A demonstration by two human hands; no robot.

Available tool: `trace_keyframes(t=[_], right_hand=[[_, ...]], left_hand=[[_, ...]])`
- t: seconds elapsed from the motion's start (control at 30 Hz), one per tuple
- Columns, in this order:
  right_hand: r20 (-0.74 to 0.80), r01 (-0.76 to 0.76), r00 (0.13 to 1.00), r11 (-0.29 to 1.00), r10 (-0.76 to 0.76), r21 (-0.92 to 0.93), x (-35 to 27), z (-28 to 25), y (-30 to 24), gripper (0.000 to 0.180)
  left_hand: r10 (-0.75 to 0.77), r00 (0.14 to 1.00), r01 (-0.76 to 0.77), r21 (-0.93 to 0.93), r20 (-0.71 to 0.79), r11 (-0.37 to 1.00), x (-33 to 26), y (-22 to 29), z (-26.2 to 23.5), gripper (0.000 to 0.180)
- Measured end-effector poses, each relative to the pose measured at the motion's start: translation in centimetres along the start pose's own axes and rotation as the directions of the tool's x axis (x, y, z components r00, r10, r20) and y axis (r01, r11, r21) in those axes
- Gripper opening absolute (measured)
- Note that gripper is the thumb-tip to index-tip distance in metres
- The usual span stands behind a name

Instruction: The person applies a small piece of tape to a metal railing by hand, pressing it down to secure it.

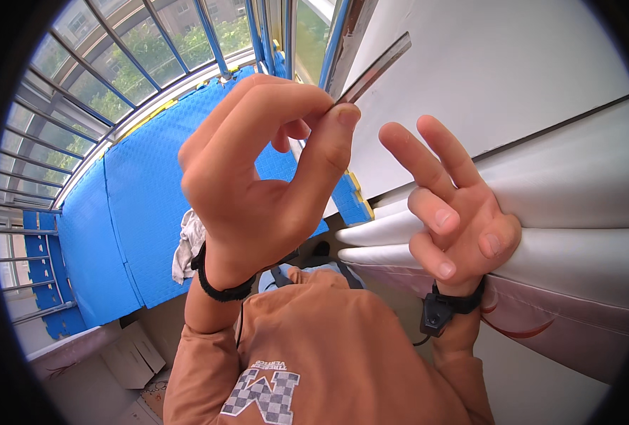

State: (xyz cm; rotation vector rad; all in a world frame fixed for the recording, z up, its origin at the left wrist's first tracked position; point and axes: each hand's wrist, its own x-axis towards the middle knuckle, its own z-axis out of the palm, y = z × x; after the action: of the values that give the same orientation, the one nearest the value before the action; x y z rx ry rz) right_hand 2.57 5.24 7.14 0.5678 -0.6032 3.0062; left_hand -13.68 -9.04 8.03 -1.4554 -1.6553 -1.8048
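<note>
My left hand (257, 177) is raised in the middle of the view, thumb and forefinger pinched on the lower end of a thin grey metal strip (374, 69) that slants up to the right against a white panel (498, 64). My right hand (452, 212) is beside it, fingers spread, its heel resting against the edge of stacked white padded panels (583, 205). It holds nothing. Both wrists carry black bands, and orange sleeves cover my forearms.
Blue foam mats (137, 205) cover the floor on the left, with a crumpled pale cloth (187, 244) on them. A window with blue metal bars (116, 64) curves along the upper left. Flattened cardboard (133, 358) lies at the lower left.
</note>
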Motion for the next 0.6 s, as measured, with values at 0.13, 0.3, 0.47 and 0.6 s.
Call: trace_keyframes(t=[0.13,0.3,0.47,0.6], right_hand=[[-0.013,-0.066,0.998,0.995,0.067,0.071,-0.4,0.3,-1.0,0.099],[0.042,-0.089,0.996,0.987,0.084,0.134,-0.7,-1.0,-1.6,0.1],[0.061,-0.101,0.994,0.978,0.091,0.18,-0.3,-1.3,-2.0,0.1],[-0.041,-0.071,0.997,0.997,0.071,-0.021,0.2,-1.3,-2.4,0.091]], left_hand=[[0.068,0.997,-0.065,0.061,-0.045,0.996,-0.4,1.6,1.3,0.011],[0.063,0.996,-0.058,0.068,-0.067,0.996,-1.3,1.7,2.5,0.013],[-0.01,0.996,0.013,0.028,-0.094,1.0,-1.2,1.5,3.3,0.01],[-0.077,0.994,0.074,-0.043,-0.077,0.996,-0.9,0.7,2.9,0.01]])
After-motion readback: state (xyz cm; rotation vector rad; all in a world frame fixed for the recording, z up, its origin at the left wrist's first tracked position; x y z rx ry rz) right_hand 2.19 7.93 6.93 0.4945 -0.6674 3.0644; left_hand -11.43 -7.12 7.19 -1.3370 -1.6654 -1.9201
